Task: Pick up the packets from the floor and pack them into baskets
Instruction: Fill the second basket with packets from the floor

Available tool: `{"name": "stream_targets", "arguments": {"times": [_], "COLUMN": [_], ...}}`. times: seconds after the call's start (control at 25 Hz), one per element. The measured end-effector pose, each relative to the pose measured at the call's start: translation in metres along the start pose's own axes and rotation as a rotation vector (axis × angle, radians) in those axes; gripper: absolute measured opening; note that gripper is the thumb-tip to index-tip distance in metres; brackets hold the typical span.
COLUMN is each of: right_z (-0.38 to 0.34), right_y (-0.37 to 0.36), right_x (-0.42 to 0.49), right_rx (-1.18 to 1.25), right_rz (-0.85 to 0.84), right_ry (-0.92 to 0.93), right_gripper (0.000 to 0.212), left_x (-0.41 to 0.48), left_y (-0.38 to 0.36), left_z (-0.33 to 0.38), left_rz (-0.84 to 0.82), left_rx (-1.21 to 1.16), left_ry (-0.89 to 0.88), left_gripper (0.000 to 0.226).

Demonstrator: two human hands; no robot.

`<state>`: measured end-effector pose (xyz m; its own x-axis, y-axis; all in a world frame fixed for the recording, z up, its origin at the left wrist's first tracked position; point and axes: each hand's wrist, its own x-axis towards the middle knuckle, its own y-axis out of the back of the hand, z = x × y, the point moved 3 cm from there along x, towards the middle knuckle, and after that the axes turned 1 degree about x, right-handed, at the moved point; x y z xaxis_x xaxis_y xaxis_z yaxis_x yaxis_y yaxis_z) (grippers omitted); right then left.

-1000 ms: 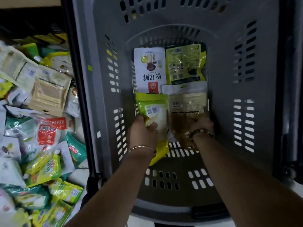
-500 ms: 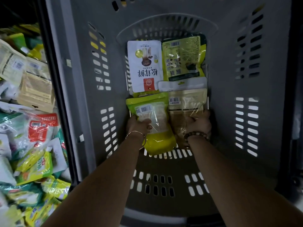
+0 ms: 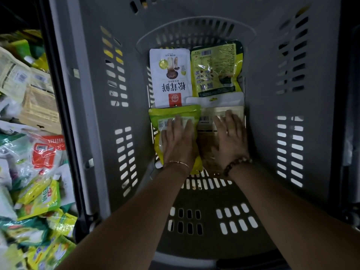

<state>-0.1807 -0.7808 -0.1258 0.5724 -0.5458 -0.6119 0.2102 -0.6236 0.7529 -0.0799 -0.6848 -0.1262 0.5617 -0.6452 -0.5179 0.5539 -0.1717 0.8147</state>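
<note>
Both my arms reach down into a deep grey basket [image 3: 97,152]. My left hand [image 3: 178,142] lies flat with straight fingers on a yellow-green packet [image 3: 175,113] on the basket floor. My right hand [image 3: 230,139] presses flat on a beige packet [image 3: 206,121] beside it. Beyond these lie a white packet [image 3: 170,78] with a mushroom picture and a green packet [image 3: 215,70], side by side against the far wall.
A heap of loose packets [image 3: 33,152] covers the floor left of the basket, mostly yellow, green and white, one with a red label [image 3: 45,152]. The basket's slotted bottom [image 3: 204,217] shows bare nearer to me. A dark edge runs along the right side.
Both hands have let go of the packets' lower ends and moved up onto them, fingers spread flat. The yellow-green packet now lies flatter and level with the beige one.
</note>
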Motion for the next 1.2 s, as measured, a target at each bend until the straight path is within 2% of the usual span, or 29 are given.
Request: {"name": "stream_targets", "arguments": {"times": [0.08, 0.2, 0.4, 0.52, 0.6, 0.68, 0.76, 0.88, 1.04, 1.2], "right_z": [0.013, 0.023, 0.014, 0.011, 0.009, 0.004, -0.004, -0.018, -0.046, -0.082], "right_y": [-0.013, -0.028, -0.037, -0.04, -0.037, -0.033, -0.028, -0.017, 0.026, 0.071], "right_x": [0.005, 0.014, 0.025, 0.023, 0.021, 0.016, 0.008, -0.007, -0.023, -0.041], "right_rx": [-0.134, -0.231, -0.275, -0.295, -0.306, -0.289, -0.253, -0.155, 0.119, 0.216], "right_rz": [-0.139, -0.235, -0.252, -0.247, -0.206, -0.17, -0.187, -0.17, 0.003, 0.219], "right_ry": [-0.009, -0.034, -0.079, -0.106, -0.106, -0.096, -0.102, -0.113, -0.123, -0.019], "right_gripper": [0.105, 0.121, 0.112, 0.117, 0.113, 0.105, 0.107, 0.098, 0.066, 0.059], "left_x": [0.007, 0.012, 0.02, 0.02, 0.019, 0.02, 0.023, 0.022, -0.012, -0.059], "left_y": [-0.013, -0.022, -0.039, -0.04, -0.038, -0.032, -0.021, 0.009, 0.081, 0.164], "left_z": [-0.004, -0.011, -0.018, -0.02, -0.019, -0.016, -0.013, -0.011, -0.004, -0.014], "left_rz": [-0.187, -0.319, -0.304, -0.304, -0.299, -0.269, -0.282, -0.333, -0.213, -0.135], "left_rx": [0.223, 0.318, 0.344, 0.345, 0.313, 0.243, 0.148, 0.008, -0.227, -0.32], "left_ry": [-0.104, -0.144, -0.114, -0.125, -0.114, -0.118, -0.111, -0.017, 0.001, -0.016], "left_gripper": [0.095, 0.12, 0.125, 0.124, 0.119, 0.099, 0.079, 0.067, 0.048, 0.039]}}
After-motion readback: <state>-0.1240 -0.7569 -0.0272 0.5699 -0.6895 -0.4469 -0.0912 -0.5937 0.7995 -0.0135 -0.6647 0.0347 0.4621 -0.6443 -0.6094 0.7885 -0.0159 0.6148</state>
